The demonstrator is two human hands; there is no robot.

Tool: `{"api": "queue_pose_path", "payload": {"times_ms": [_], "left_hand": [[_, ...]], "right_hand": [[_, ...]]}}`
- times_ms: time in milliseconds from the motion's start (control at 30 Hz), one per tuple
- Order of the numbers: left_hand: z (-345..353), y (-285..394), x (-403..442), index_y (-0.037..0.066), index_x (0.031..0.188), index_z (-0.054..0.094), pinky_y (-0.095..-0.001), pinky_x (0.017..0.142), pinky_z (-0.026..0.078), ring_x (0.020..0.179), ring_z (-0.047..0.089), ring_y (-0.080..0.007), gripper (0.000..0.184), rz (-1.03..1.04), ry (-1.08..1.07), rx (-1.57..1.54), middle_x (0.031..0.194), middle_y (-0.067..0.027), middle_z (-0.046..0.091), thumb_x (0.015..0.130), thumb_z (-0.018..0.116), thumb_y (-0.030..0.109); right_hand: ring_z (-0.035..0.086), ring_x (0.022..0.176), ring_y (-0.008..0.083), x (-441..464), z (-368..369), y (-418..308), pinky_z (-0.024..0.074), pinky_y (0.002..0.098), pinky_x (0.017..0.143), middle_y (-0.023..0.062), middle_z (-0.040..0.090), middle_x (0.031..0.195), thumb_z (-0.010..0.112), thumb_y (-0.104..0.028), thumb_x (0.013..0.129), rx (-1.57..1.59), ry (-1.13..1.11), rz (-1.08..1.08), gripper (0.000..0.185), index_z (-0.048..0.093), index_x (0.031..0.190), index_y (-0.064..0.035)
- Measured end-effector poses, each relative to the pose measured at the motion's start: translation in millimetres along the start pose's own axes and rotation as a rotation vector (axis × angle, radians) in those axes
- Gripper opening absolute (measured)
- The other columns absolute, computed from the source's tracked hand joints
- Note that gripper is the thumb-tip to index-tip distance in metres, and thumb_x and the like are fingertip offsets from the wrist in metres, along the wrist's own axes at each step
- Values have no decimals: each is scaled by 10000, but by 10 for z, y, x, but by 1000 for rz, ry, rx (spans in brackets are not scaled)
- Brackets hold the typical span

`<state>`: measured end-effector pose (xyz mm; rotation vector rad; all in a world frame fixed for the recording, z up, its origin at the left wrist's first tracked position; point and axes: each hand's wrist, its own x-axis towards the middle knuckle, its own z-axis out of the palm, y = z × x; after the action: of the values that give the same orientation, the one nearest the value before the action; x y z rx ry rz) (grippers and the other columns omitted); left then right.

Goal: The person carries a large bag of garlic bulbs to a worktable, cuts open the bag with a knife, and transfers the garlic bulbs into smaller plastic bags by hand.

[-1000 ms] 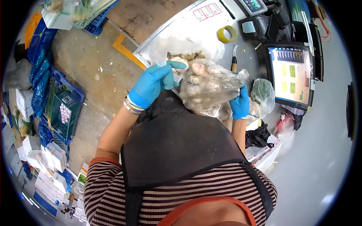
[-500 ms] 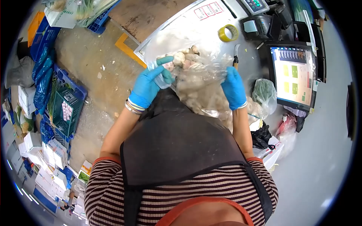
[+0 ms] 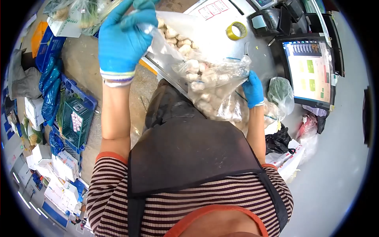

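Observation:
My left hand (image 3: 125, 49), in a blue glove, is raised high and closed on the gathered end of a clear plastic bag (image 3: 167, 56). This bag is tilted, and garlic bulbs (image 3: 184, 42) lie along it down toward a second, larger clear bag (image 3: 221, 103). More garlic fills the larger bag, which rests on the counter in front of my apron. My right hand (image 3: 253, 90), gloved in blue too, pinches the larger bag's rim at its right side. Where the two bags meet, the film overlaps and the edges are hard to separate.
A yellow tape roll (image 3: 237, 31) lies on the white counter (image 3: 215, 29). To the right are a monitor (image 3: 308, 71), a bag of greens (image 3: 280, 93) and a black bag (image 3: 279, 141). Crates (image 3: 75, 122) and boxes stand on the floor at left.
My left hand has risen up and left, lifting and tilting the smaller bag. Garlic has shifted toward the larger bag. My right hand has moved slightly right and down, still gripping the rim.

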<state>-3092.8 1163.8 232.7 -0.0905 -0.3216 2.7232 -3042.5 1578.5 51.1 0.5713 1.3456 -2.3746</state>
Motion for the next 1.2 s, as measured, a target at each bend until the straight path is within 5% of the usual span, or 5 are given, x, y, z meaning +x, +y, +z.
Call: {"api": "queue_pose_path", "payload": {"times_ms": [200,367,733,933,1200], "left_hand": [[96,183,328,-235,1324,259,-235,670,440,750,496,-141,594,182,29,223,834,-80,559,939,507,142],[302,413,525,-35,947,481,-224,612,428,730,486,-131,170,74,10,242,763,-33,464,923,516,130],[988,1205,924,-125,1254,324,-286,761,403,824,467,-164,449,-127,-115,272,944,-102,458,921,507,113],[749,1813,1309,-196,1293,308,-320,836,453,885,513,-227,572,-164,111,205,1005,-179,529,932,533,186],[494,2816,1531,-202,1378,168,-327,868,455,871,519,-237,686,-85,201,151,1109,-215,493,940,526,186]], "right_hand": [[545,906,109,433,-41,267,447,275,839,13,600,991,524,-188,975,-175,86,-54,217,601,1083,-16],[419,661,39,508,501,276,344,191,595,-69,511,750,602,-249,925,-525,164,-118,194,645,916,-60],[460,670,108,732,699,676,426,277,644,26,546,695,624,-225,873,-835,330,-88,216,620,805,-19],[612,937,337,619,1510,301,488,393,840,186,623,1042,681,-362,823,-1548,646,-130,604,477,1303,-56],[457,1259,307,3107,3309,318,432,351,987,227,388,1405,769,-353,741,-1033,479,-450,975,199,1478,-67]]}}
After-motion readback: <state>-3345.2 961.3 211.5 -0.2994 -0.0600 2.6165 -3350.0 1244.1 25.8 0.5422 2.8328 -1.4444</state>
